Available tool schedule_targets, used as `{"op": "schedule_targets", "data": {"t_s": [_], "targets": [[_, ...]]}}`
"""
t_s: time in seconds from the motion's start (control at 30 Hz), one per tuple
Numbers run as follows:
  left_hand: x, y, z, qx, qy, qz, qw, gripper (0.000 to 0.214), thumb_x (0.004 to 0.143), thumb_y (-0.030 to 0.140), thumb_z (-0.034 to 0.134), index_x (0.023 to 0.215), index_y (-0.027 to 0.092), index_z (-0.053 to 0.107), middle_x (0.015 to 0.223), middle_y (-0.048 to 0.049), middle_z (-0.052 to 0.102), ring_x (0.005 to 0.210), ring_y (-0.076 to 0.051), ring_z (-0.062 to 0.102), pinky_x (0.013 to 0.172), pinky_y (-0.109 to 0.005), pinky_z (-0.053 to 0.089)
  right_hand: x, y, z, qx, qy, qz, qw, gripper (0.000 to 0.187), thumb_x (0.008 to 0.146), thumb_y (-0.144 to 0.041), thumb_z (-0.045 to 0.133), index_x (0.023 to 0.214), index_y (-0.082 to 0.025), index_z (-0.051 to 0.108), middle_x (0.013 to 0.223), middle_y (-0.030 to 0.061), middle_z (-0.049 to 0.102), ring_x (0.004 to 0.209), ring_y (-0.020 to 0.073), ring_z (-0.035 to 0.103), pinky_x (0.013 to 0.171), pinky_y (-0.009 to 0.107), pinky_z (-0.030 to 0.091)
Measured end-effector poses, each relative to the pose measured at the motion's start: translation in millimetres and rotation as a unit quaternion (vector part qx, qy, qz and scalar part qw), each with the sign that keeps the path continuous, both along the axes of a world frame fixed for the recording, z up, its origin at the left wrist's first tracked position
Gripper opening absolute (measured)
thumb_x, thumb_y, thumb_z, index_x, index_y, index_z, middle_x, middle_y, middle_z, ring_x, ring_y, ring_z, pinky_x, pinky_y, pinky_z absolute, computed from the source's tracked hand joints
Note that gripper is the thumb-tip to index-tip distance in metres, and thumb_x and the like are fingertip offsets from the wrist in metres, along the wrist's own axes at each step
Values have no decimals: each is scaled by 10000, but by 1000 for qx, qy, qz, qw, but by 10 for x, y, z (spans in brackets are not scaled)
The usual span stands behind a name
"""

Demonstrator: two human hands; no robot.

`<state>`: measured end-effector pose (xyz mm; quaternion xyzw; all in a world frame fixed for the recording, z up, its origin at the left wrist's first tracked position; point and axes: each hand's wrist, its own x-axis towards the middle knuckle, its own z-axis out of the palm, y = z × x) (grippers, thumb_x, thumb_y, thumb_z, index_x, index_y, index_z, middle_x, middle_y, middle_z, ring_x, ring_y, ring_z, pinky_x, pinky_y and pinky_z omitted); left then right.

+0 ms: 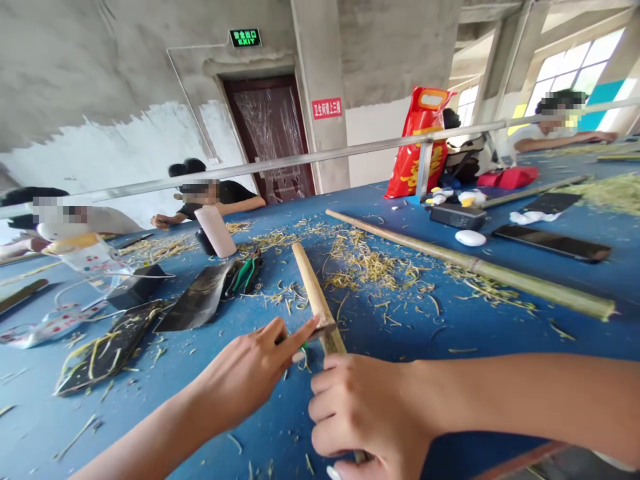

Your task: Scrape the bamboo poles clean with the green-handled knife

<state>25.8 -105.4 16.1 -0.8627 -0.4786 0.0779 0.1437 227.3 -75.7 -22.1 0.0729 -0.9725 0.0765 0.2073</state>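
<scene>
**Two hands at a bamboo stick**

The right hand gripped the bamboo stick at its near end, over the blue table; just left of the stick, the left hand pinched a small blade against it; beyond the stick lay shavings and a long pole.

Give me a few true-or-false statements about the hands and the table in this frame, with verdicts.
1. The right hand is closed around the near end of the short bamboo stick. True.
2. The left hand lies flat on the table, clear of the stick. False: it is curled, and its forefinger rests on a small flat tool set against the stick.
3. A long bamboo pole lies on the blue table, right of the stick. True.
4. The table is free of shavings. False: shavings are scattered across it.
5. The red bag lies beside the left hand. False: it stands at the far side, by the metal rail.
</scene>
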Motion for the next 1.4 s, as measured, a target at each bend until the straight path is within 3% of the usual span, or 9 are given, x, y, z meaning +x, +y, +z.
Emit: {"op": "schedule_targets", "data": {"t_s": [0.1,0.27,0.4,0.5,0.73,1.07,1.4], "targets": [[-12,137,54,-13,-35,11,999,479,915,268,267,1392,283,224,857,-40,555,529,-76,508,510,-183,397,-9,-14,-13,-14,14,-8,1000,163,677,-307,469,571,-195,415,557,-22,474,555,132,324,588,292,285],[-112,449,115,-73,-87,32,993,454,915,331,255,1369,329,276,877,-34,600,707,-130,576,652,-227,436,-31,-26,-2,-58,11,-2,998,218,655,-294,481,513,-194,349,509,-36,442,537,120,310,586,278,287],[-202,704,154,-135,-148,58,978,459,897,353,284,1350,299,340,1081,-29,616,897,-159,567,794,-246,416,-30,-21,13,-74,5,-3,997,245,662,-297,494,506,-191,337,507,-41,447,536,112,326,601,275,290],[-247,890,154,-181,-182,86,963,471,882,365,300,1341,282,362,1166,-6,589,914,-160,552,814,-241,404,-23,-17,18,-65,2,-2,998,246,666,-297,489,506,-192,335,511,-36,455,543,113,342,604,273,293],[-358,1328,106,-162,-166,118,965,503,858,361,318,1347,248,356,993,-2,645,763,-132,541,728,-212,395,-17,-19,32,-42,2,-3,999,245,685,-313,472,503,-194,358,519,-29,479,537,117,356,589,281,296],[-399,1869,184,-159,-110,180,964,543,821,325,352,1352,212,354,749,-22,605,629,-120,499,613,-191,372,-15,-14,20,-33,-2,-18,999,253,698,-358,463,518,-194,396,533,-31,487,563,122,386,603,298,310],[-483,2225,117,-142,-132,233,953,546,816,287,354,1350,175,359,665,-19,585,569,-102,478,543,-166,367,-21,-3,42,2,-14,-19,1000,238,728,-359,443,553,-197,439,566,-20,532,597,133,445,615,296,347]]}}
